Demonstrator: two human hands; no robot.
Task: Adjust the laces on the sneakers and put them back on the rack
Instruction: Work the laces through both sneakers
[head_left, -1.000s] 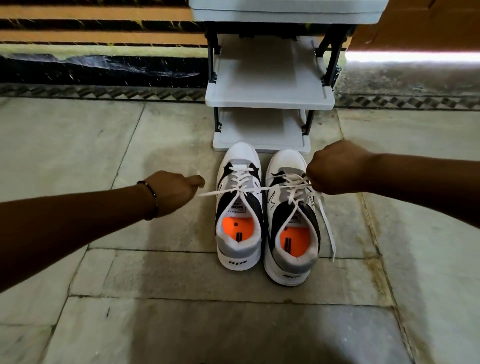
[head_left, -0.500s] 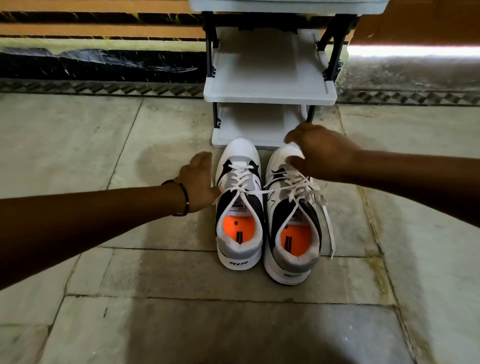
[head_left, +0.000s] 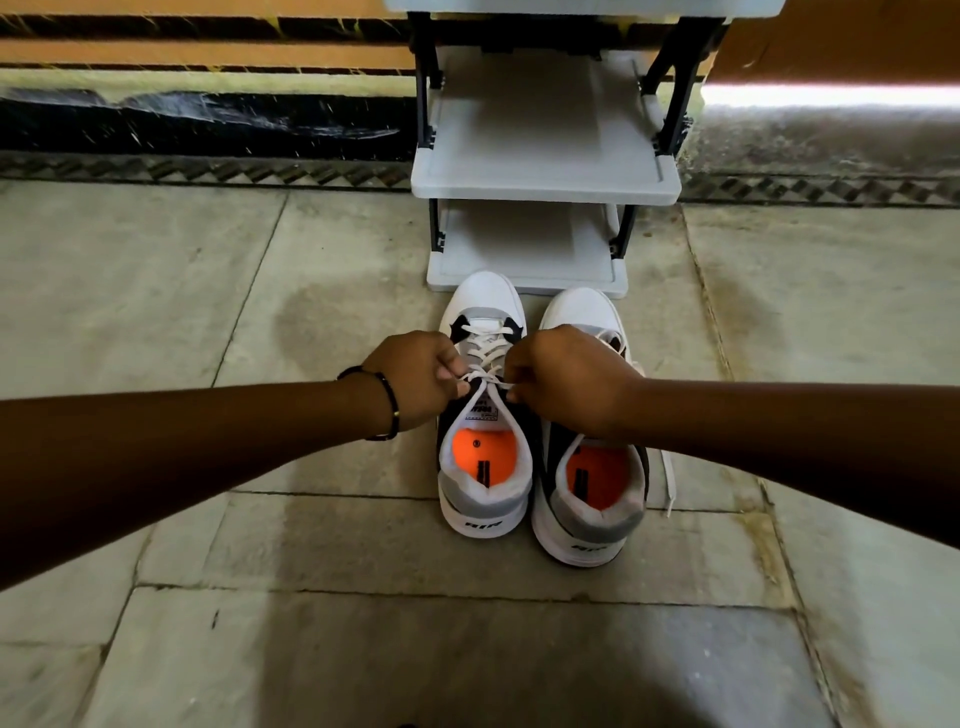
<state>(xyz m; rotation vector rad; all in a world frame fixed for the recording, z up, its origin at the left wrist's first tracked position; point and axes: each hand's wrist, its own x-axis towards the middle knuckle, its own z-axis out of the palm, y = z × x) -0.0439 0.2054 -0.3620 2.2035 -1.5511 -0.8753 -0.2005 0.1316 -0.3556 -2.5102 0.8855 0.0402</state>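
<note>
Two white, grey and black sneakers with orange insoles stand side by side on the stone floor, toes toward the rack. My left hand (head_left: 415, 376) and my right hand (head_left: 566, 379) both pinch the white laces (head_left: 485, 358) of the left sneaker (head_left: 485, 499) near its tongue. My right hand and forearm cover the lacing of the right sneaker (head_left: 592, 519); one of its lace ends (head_left: 669, 483) trails loose down its right side. The white rack (head_left: 545, 184) with black posts stands just beyond the toes.
The rack's two visible shelves hold nothing. Behind it runs a wall with a dark base and a patterned floor border (head_left: 208, 169). Stone floor tiles (head_left: 156, 312) spread left, right and in front of the shoes.
Both hands have come together over the left sneaker and taken hold of its laces. One second ago they were spread apart, pulling lace ends sideways; the right hand then hovered over the right sneaker's toe.
</note>
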